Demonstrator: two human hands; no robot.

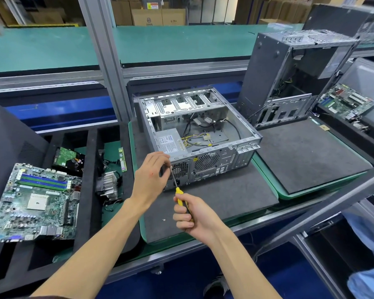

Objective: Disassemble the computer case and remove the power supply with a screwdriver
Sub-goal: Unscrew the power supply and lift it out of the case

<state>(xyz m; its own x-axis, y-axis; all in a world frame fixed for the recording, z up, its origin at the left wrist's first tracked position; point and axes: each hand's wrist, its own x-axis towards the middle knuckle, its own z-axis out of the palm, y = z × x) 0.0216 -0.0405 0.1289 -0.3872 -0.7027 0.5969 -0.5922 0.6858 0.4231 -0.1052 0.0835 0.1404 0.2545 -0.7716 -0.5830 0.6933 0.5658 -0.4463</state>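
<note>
Only power supply (171, 142) label, illegible

The screwdriver (180, 198) has a yellow-and-black handle. The computer case (200, 134) is bare silver-grey metal; its power supply (171, 143) is grey with a white label, trailing yellow and black wires. It sits on a dark grey mat (225, 197) edged green. The near-left motherboard (34, 201) is green with blue slots.

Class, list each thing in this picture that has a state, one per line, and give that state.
Computer case: lying on its side, side panel off.
Power supply: still inside the case.
Screwdriver: held, tip at the case's rear panel.
Right hand: gripping the screwdriver handle.
Left hand: fingers at the screwdriver tip.
Second case: upright, open.
</note>
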